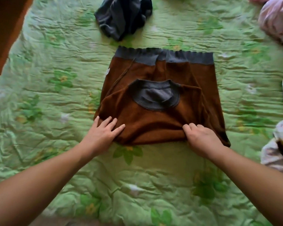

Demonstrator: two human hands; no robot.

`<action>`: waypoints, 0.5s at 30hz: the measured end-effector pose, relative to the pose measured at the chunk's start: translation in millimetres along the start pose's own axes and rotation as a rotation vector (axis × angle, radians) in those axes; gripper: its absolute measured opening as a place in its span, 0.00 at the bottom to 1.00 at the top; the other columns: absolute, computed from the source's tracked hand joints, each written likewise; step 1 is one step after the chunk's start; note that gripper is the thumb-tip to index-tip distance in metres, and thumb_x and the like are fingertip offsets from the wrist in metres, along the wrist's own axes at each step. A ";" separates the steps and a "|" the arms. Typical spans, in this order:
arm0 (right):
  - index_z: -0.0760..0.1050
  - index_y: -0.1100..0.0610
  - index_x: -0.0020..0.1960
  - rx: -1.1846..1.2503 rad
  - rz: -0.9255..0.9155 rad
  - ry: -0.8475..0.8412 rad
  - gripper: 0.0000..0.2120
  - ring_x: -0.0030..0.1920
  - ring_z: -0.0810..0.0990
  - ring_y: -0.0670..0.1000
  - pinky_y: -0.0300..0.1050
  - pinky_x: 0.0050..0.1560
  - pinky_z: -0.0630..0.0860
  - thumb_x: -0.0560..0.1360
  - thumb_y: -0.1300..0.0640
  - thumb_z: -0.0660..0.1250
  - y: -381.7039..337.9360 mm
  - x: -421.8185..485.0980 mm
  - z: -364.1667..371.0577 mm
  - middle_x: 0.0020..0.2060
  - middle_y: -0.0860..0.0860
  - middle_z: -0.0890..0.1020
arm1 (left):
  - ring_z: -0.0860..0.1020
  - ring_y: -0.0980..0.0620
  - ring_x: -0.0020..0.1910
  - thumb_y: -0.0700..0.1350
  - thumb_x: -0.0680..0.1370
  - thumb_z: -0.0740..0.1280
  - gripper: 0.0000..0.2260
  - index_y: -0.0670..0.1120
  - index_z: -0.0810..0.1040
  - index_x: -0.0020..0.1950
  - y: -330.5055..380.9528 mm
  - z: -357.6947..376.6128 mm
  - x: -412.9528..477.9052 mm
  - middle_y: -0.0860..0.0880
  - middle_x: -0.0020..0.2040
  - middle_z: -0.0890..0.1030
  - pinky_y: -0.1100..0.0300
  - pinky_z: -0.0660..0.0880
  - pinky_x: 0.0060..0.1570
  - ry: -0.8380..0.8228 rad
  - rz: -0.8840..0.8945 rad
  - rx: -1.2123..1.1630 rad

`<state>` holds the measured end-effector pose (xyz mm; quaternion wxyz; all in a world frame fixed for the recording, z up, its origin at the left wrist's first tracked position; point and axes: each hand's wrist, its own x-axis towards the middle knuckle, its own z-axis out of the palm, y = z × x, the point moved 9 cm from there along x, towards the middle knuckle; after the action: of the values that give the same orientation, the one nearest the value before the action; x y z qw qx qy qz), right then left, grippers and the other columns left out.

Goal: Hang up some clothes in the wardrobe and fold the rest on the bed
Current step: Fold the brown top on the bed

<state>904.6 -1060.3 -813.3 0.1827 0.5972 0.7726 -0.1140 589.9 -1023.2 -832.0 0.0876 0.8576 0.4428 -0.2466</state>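
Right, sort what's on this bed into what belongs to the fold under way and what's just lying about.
In the job: brown sweater, left hand flat on its near edge, right hand pinching that edge.
Lying about: crumpled dark grey garment, pink cloth, pale clothes at right.

Home bedroom, bed (55,79) under a quilted green floral bedspread, loose clothes (123,15) scattered across it, wooden furniture edge (5,30)

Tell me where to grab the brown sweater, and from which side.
Take the brown sweater by its near edge, a corner in each hand, from the near side. It lies flat with the grey hem at the far end, so the near edge can likely lift over towards it. The left hand rests flat there; the right hand pinches the edge.
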 end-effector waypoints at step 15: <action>0.72 0.51 0.58 0.340 0.290 0.145 0.21 0.55 0.75 0.60 0.56 0.53 0.77 0.76 0.37 0.62 26.8 -35.8 -23.8 0.52 0.55 0.73 | 0.69 0.40 0.67 0.55 0.75 0.72 0.30 0.47 0.69 0.74 -24.2 -42.6 -15.8 0.42 0.66 0.70 0.46 0.69 0.69 0.310 -0.246 -0.584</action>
<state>934.8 -1075.5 -775.6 0.0382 0.7306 0.6598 -0.1718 577.5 -1004.4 -785.7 0.2303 0.7639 0.6027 0.0150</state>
